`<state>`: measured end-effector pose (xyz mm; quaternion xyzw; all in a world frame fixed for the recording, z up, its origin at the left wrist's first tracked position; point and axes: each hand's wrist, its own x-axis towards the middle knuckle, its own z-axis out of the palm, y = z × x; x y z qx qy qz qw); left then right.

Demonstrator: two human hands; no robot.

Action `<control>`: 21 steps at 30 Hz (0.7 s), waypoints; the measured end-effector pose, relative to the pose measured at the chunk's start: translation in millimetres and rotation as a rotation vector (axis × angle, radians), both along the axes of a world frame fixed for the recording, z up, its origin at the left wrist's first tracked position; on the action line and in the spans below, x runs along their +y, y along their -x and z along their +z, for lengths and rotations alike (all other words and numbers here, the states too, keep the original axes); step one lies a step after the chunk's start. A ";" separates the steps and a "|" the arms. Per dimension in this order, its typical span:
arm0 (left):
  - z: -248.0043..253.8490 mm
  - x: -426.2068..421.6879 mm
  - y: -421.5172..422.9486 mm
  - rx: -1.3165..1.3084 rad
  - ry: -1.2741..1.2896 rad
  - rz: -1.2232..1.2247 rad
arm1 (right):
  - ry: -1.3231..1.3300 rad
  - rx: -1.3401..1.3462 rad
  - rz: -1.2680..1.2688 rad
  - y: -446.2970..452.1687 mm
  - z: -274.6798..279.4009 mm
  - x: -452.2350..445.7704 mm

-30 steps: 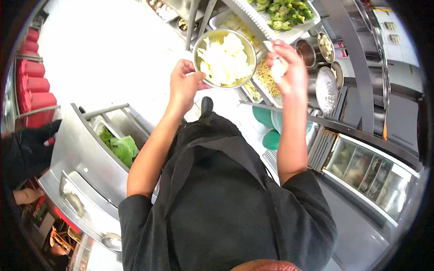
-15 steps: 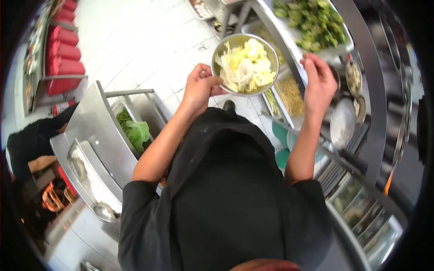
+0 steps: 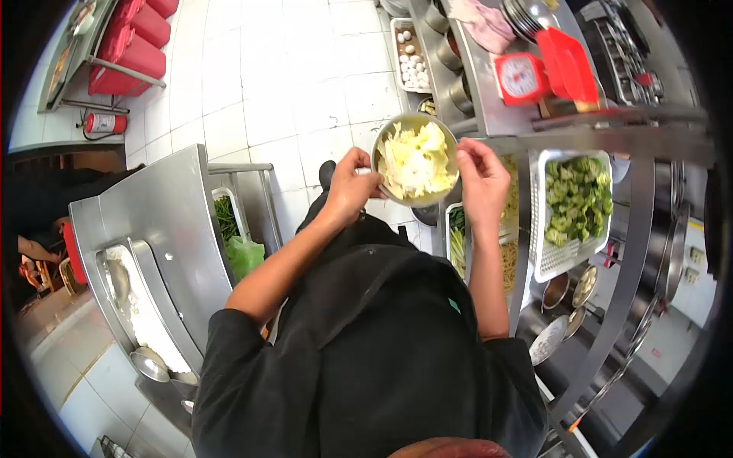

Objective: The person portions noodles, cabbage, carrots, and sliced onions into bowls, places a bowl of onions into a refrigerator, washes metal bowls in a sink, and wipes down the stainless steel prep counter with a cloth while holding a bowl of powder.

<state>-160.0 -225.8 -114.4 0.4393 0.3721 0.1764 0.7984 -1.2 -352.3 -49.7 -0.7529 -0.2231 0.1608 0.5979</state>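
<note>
A metal bowl (image 3: 444,128) of cut pale yellow-green cabbage (image 3: 416,162) is held up in front of my body, above the floor. My left hand (image 3: 353,187) grips its left rim, thumb on top and fingers underneath. At the opposite side, my right hand (image 3: 485,182) is closed at the rim, with thumb and fingertips pinched against it. Some white, stringy pieces lie among the leaves.
To the right, a white basket of cut broccoli (image 3: 574,202) sits by a metal shelf. A red scale (image 3: 521,78) stands on the far counter, above a tray of eggs (image 3: 412,65). A steel counter (image 3: 164,206) is at left; a person's arm (image 3: 38,250) shows beyond it.
My right hand has come from beside the broccoli to the bowl's right rim. My left hand still holds the bowl. The view has turned, bringing the scale and eggs into sight.
</note>
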 end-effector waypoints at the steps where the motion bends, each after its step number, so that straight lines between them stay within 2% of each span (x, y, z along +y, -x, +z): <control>1: 0.4 23.3 -0.4 0.014 0.008 0.007 | 0.000 0.008 -0.006 -7.5 -4.1 15.7; 6: 12.7 127.1 -11.3 0.046 -0.105 0.132 | 0.135 0.240 -0.014 -53.2 -87.4 83.4; 9: 35.8 170.5 -17.2 -0.018 -0.030 0.218 | 0.198 0.296 -0.111 -91.1 -133.6 134.9; 12: 40.8 205.4 -29.6 0.011 -0.002 0.245 | 0.325 0.066 -0.201 -172.4 -206.0 181.7; 14: 39.9 227.4 -41.2 0.052 -0.005 0.243 | 0.488 -0.266 -0.333 -214.6 -211.7 220.5; 15: 37.8 237.3 -48.0 0.068 0.008 0.244 | 0.562 -0.193 -0.360 -236.4 -212.1 238.2; 17: 34.3 254.5 -64.5 0.089 0.030 0.254 | 0.655 -0.248 -0.474 -291.7 -268.6 259.6; 18: 32.2 264.4 -74.9 0.119 0.043 0.250 | 0.734 -0.108 -0.452 -310.9 -269.3 271.3; 20: 23.0 285.5 -96.1 0.161 0.051 0.246 | 0.821 -0.242 -0.452 -395.6 -382.7 274.1; 21: 19.1 296.2 -107.7 0.170 0.062 0.235 | 0.870 -0.198 -0.479 -409.1 -380.9 279.6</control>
